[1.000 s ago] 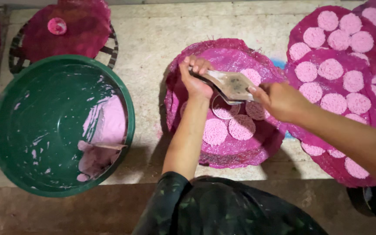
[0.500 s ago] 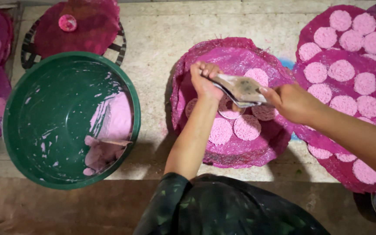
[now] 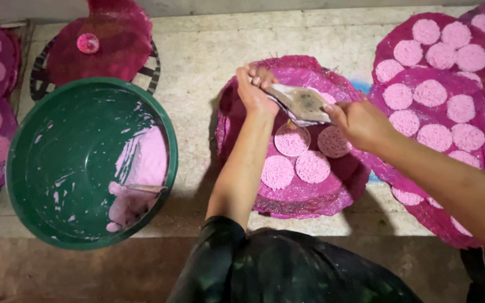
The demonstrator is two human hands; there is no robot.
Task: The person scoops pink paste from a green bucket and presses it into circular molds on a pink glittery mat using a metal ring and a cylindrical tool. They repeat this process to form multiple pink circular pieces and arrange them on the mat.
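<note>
At far left on the floor, a green basin (image 3: 74, 163) is holding pink batter (image 3: 141, 174). Beside it, over a magenta mat (image 3: 332, 191), left hand (image 3: 254, 92) and right hand (image 3: 360, 120) fingers are closing on a metal scoop (image 3: 304, 104), dripping onto a wet pink disc (image 3: 292, 140).

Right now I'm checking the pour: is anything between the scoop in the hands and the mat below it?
Nothing visible is. The left hand and right hand hold the scoop directly over the magenta mat, above a fresh wet pink disc beside three other discs.
</note>
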